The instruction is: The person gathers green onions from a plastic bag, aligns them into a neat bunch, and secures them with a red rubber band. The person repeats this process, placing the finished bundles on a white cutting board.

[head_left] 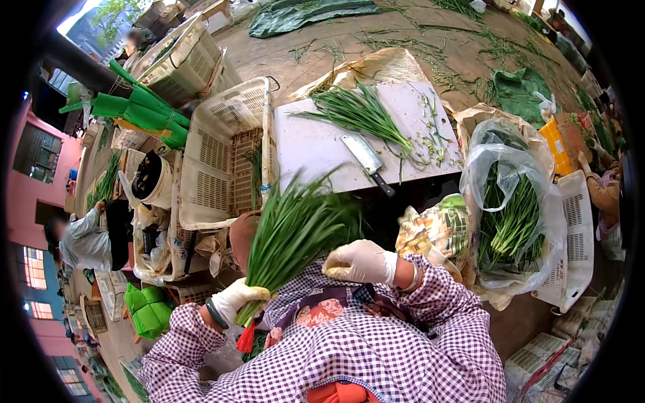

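My left hand [243, 298], in a white glove, is closed around the lower stems of a bunch of long green leaves [292, 226] that look like garlic chives. The leaves fan out up and to the right, partly blurred. To the right of them my right hand [359, 262], also gloved, is raised with its fingers curled; whether anything is in them cannot be told. On a pale board [307, 146] before me lie another bunch of the greens [365, 113], a cleaver [364, 152] with a black handle and scattered trimmings.
An open plastic crate [201, 166] stands left of the board. At the right, greens fill a clear plastic bag [514, 201] beside a white crate [577, 242]. A white bucket [164, 184] is at the left, with a co-worker [88, 237] beyond. Another person's arm [599, 186] shows far right.
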The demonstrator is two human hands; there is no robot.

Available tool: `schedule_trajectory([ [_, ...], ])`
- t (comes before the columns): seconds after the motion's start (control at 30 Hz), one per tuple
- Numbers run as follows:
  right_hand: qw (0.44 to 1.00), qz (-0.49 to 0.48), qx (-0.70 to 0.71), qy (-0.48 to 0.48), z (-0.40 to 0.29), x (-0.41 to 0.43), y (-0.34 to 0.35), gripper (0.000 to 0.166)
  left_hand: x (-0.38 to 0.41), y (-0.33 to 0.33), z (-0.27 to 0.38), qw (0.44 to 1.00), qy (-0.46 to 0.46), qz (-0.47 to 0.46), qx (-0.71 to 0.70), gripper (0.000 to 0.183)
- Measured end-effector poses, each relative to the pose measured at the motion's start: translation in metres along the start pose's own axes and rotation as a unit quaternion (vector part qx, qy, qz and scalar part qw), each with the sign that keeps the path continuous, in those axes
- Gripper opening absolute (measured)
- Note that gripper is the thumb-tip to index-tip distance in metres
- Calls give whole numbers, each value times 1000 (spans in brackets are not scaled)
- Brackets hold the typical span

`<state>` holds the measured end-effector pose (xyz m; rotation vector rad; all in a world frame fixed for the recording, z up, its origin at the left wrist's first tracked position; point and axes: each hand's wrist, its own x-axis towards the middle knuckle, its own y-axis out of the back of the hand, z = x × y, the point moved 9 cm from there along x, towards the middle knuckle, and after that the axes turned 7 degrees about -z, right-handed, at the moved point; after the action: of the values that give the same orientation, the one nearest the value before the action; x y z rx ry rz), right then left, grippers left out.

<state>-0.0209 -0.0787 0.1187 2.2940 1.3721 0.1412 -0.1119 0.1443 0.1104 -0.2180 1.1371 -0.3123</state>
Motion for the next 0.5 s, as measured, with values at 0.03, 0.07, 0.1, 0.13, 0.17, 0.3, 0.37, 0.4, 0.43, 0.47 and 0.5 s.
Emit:
schedule_trajectory([
  [0.03, 997, -63, 0, -38, 3, 0, -8, 30, -2, -8, 3, 1000, -12, -7, 2, 33],
  [0.07, 993, -113, 4, -42, 7, 2, -17, 35, -2, -9, 10, 999, -37, 10, 26, 34],
  [0.1, 991, -120, 32, -45, 8, 4, -21, 38, -7, -16, 27, 997, -70, 17, 6, 34],
  [0.13, 989, -128, 54, -47, 8, 7, -24, 40, -7, -18, 40, 996, -89, 22, 10, 36],
  [0.17, 987, -135, 77, -49, 8, 10, -28, 43, -8, -19, 50, 994, -107, 26, 14, 38],
  [0.3, 920, 8, 391, -21, 7, 46, -11, 73, 30, -4, 71, 961, -274, 13, -29, 36],
  [0.37, 799, -39, 582, 147, 5, 89, -16, 82, 78, 12, 66, 943, -325, 20, -67, 28],
  [0.4, 815, 51, 570, 92, 34, 104, -15, 58, 105, 8, 66, 935, -344, 33, -79, 26],
  [0.43, 834, 71, 548, -7, 23, 98, 0, 46, 130, 10, 62, 924, -365, 53, -96, 25],
  [0.47, 839, 117, 531, -10, 45, 110, -6, 41, 163, 19, 53, 931, -351, 96, -39, 27],
  [0.5, 842, 162, 514, -16, 85, 129, -20, 37, 197, 30, 42, 932, -334, 140, 18, 30],
])
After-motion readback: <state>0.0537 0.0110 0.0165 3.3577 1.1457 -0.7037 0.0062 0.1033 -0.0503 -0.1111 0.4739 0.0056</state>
